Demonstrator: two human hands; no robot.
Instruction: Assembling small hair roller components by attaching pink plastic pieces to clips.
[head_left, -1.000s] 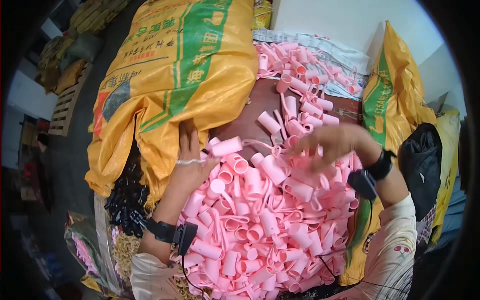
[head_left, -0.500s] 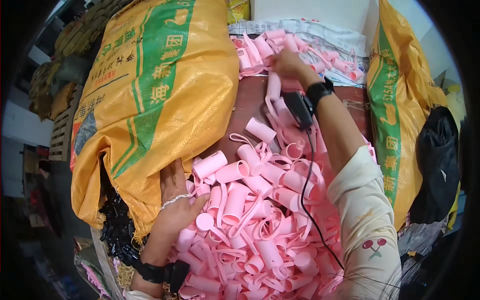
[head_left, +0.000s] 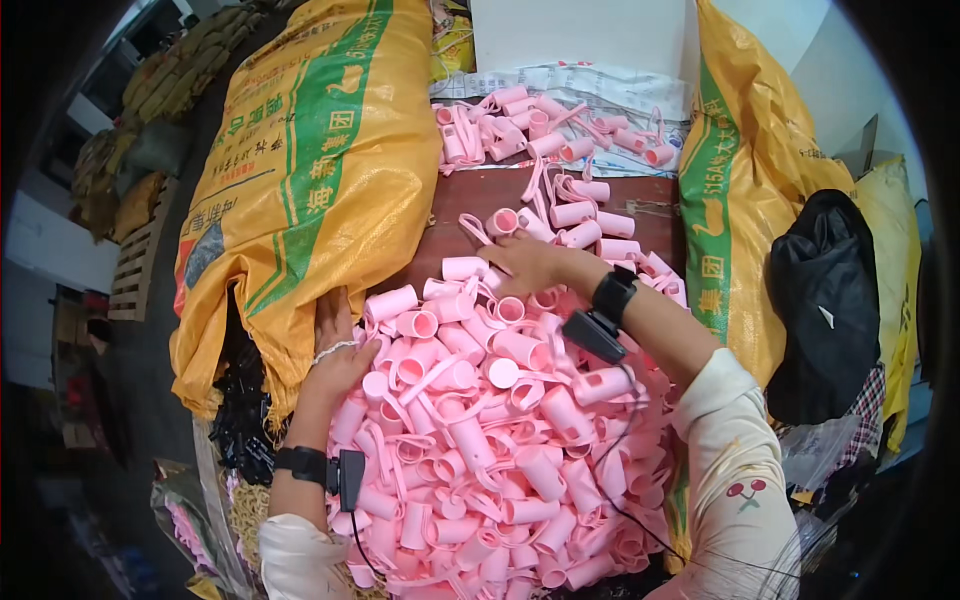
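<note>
A big heap of pink plastic tubes [head_left: 520,510], many with strap loops, spreads in front of me. My right hand [head_left: 530,265] rests on the far side of the heap, fingers apart and touching tubes; part of the fingers is hidden among them. To the left, my left hand [head_left: 340,350] lies at the heap's edge with fingers stretched along the yellow woven sack [head_left: 330,220], gripping nothing that I can see. A smaller group of pink tubes [head_left: 545,125] lies farther back on printed white sheeting [head_left: 610,90].
Another yellow sack [head_left: 735,200] stands at the right, with a black cloth bag [head_left: 825,310] beside it. Small black parts [head_left: 250,430] spill under the left sack's mouth. The dark red tabletop [head_left: 455,225] shows behind the heap. A cable [head_left: 620,505] trails from the right wrist device.
My right hand has come back from the far group to the heap, and tubes there have been drawn nearer. My left hand stays beside the sack. The view has shifted slightly.
</note>
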